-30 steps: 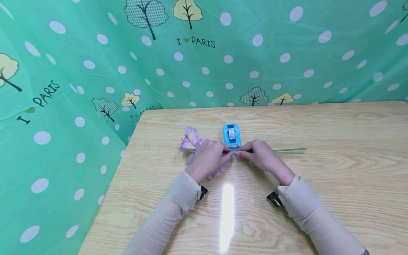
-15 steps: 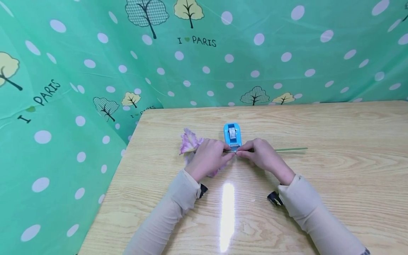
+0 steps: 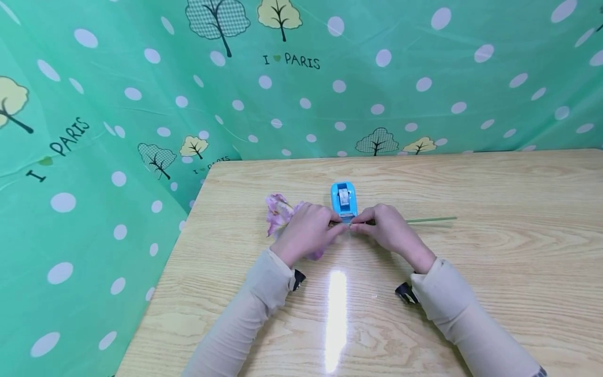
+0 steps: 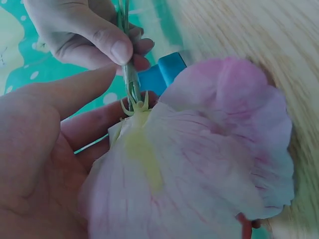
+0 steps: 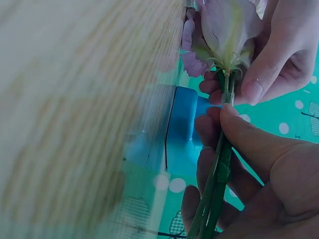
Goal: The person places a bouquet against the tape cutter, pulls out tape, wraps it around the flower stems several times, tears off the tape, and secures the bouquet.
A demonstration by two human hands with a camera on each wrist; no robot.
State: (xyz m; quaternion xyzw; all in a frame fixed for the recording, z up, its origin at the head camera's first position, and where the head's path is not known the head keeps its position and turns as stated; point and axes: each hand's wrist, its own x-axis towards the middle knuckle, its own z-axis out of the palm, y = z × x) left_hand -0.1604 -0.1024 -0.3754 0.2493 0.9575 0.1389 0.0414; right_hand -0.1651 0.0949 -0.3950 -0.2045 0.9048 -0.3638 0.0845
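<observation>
Pinkish-purple flowers [image 3: 279,213] with green stems [image 3: 431,219] are held crosswise over the table, blooms to the left. My left hand [image 3: 307,230] pinches the stems right under the blooms, thumb against fingers. Close beside it, my right hand [image 3: 386,228] grips the same stems between thumb and fingertips, and their free ends stick out to the right. In the right wrist view, clear tape [image 5: 230,94] shows around the stems [image 5: 217,174] between the two hands. The left wrist view has a pale pink petal [image 4: 199,149] large in front, covering part of the left hand.
A blue tape dispenser [image 3: 335,201] with a roll of tape stands just beyond the fingertips on the wooden table [image 3: 494,235]. Behind the table hangs a green dotted cloth [image 3: 405,68], which also covers the left side.
The flowers have turned about their stems, so the blooms on the left show a different side. The free stem ends have shifted slightly up and right. Both hands stay nearly in place.
</observation>
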